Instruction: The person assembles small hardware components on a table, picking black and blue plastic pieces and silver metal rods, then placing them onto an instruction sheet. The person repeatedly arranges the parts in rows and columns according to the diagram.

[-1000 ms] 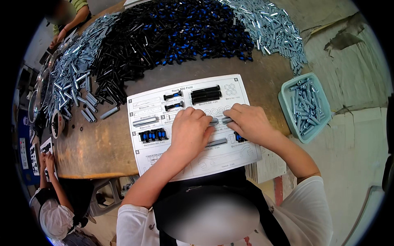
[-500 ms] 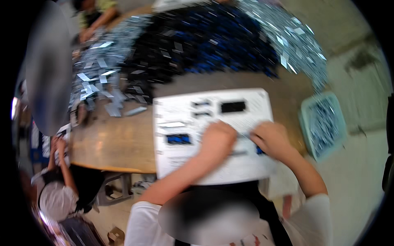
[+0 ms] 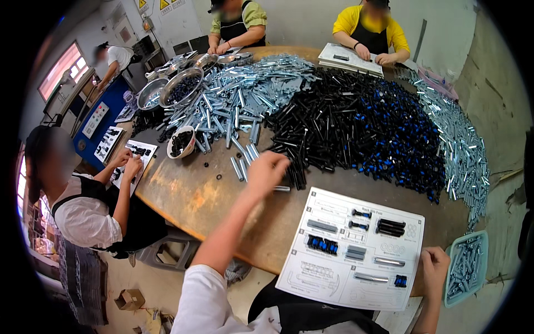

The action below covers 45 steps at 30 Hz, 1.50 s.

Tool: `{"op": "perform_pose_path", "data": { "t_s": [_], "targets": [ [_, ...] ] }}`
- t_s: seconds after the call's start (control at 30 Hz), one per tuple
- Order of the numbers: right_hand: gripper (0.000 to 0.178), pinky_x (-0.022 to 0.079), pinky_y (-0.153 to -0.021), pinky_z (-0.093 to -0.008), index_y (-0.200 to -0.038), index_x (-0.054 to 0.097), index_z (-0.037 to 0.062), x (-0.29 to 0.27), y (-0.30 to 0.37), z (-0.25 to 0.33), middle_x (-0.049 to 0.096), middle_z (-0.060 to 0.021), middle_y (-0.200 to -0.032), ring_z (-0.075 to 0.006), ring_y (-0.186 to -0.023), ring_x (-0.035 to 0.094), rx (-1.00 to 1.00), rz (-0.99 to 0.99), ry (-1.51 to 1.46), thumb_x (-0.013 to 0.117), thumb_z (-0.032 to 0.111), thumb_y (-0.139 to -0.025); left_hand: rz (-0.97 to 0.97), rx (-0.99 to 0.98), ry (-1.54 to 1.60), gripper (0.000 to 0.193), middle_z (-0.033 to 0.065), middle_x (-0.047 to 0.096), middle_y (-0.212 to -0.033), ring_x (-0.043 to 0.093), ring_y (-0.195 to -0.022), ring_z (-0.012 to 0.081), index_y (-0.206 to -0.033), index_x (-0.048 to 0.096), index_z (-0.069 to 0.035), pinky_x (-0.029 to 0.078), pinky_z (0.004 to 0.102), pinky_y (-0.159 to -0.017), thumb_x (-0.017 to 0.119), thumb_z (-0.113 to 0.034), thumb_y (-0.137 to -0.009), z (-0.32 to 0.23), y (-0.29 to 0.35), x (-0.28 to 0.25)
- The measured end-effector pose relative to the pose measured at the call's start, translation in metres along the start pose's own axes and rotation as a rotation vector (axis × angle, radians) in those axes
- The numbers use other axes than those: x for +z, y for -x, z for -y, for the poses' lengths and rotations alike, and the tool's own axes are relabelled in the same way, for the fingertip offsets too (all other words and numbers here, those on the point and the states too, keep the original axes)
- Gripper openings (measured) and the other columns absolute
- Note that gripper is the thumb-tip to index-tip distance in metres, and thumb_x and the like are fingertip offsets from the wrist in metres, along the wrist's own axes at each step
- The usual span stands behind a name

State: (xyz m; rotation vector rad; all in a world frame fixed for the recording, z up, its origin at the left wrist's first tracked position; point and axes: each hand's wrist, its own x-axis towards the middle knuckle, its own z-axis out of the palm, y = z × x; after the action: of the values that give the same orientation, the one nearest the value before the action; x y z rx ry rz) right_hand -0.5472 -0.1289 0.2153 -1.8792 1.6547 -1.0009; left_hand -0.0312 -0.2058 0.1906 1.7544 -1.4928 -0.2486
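Note:
My left hand (image 3: 267,171) is over the table beside the pile of black bolts (image 3: 317,125), its fingers loosely bent and slightly blurred. I see nothing held in it. Just below it lies a silver tube (image 3: 282,188), and more silver tubes (image 3: 240,168) lie to its left. My right hand (image 3: 435,267) is curled at the right edge of a white printed board (image 3: 317,284). Set out on the board are black bolts (image 3: 391,227), blue-banded black bolts (image 3: 322,245), grey pieces (image 3: 356,253) and bright silver tubes (image 3: 371,278).
Blue-marked black bolts (image 3: 400,133) and silver parts (image 3: 459,147) continue the heap rightward. A pale green bin (image 3: 449,289) of silver parts stands right. A white bowl (image 3: 191,149) and metal bowls (image 3: 161,93) sit left. Co-workers sit left and across; one person stands far left.
My left hand has left the board and reached out to the tubes and bolts. My right hand has moved to the board's right edge. The view has shifted, showing more of the room.

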Motion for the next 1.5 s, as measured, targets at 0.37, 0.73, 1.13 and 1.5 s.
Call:
{"op": "perform_pose_path", "data": {
  "t_s": [0.37,0.73,1.13,1.5],
  "targets": [
    [0.004,0.044,-0.056,-0.0231,-0.078,0.064,-0.0064,0.022,0.028,0.036,0.059,-0.0062,-0.069,-0.0108,-0.061,0.057,0.100,-0.063,-0.026,0.062,-0.004,-0.081,-0.137,-0.969,1.230,0.040,0.0173,0.064,-0.115,0.065,-0.103,0.0293,-0.128,0.051,0.002,0.055,0.0409,-0.086,0.057,-0.026,-0.100,0.169,-0.197,0.032],
    [0.003,0.045,-0.057,-0.0255,-0.075,0.067,-0.0042,0.046,0.007,0.086,0.063,-0.0095,-0.065,-0.0154,-0.059,0.060,-0.059,-0.001,0.024,0.065,-0.005,-0.074,-0.177,-0.901,1.487,0.018,0.0061,0.065,-0.081,0.066,-0.071,0.0154,-0.093,0.058,-0.006,0.056,0.0231,-0.055,0.056,-0.022,-0.101,0.167,-0.187,0.022],
    [0.043,0.053,-0.089,-0.0310,-0.136,0.055,0.0010,0.131,-0.063,0.188,0.069,-0.0141,-0.111,-0.0174,-0.101,0.065,-0.139,0.459,-0.586,0.061,0.017,-0.097,0.533,-0.337,1.537,0.018,0.0043,0.069,-0.088,0.064,-0.073,0.0099,-0.106,0.063,-0.007,0.051,0.0235,-0.067,0.058,-0.023,-0.100,-0.070,0.082,-0.011],
    [0.033,0.051,-0.061,-0.0346,-0.114,0.067,0.0048,0.126,-0.010,0.156,0.065,-0.0102,-0.079,-0.0267,-0.070,0.065,-0.693,0.074,-0.100,0.066,0.011,-0.082,0.495,-0.270,1.118,0.042,0.0062,0.062,-0.121,0.060,-0.109,0.0120,-0.136,0.048,-0.003,0.050,0.0292,-0.089,0.060,-0.009,-0.096,-0.128,0.156,0.029]
  ]
}}
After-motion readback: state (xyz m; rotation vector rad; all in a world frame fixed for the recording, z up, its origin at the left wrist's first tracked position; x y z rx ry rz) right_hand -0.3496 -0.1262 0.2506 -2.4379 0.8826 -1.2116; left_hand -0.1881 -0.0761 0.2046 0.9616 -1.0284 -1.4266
